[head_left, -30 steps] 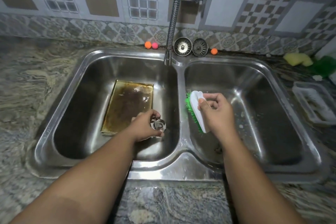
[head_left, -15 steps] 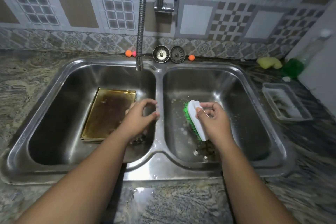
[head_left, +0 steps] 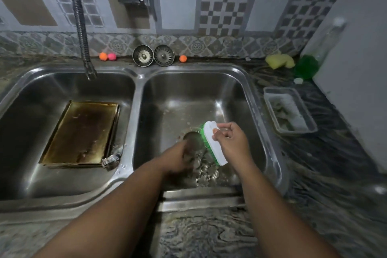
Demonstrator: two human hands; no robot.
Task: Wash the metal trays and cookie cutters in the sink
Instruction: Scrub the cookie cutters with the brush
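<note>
Near the onlooker, the blurred left hand (head_left: 178,159) is down at a heap of metal cookie cutters (head_left: 204,169) in the sink's (head_left: 135,111) right basin; I cannot tell its grip. Just to its right, the right hand (head_left: 229,142) grips a green-bristled brush (head_left: 213,144). Farther left, a stained metal tray (head_left: 81,134) lies in the other basin.

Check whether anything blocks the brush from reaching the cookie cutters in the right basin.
Nothing visible does. The brush, gripped by the right hand, is right beside the cookie cutters. The left hand, blurred, is at the pile's left side, not between them.
</note>
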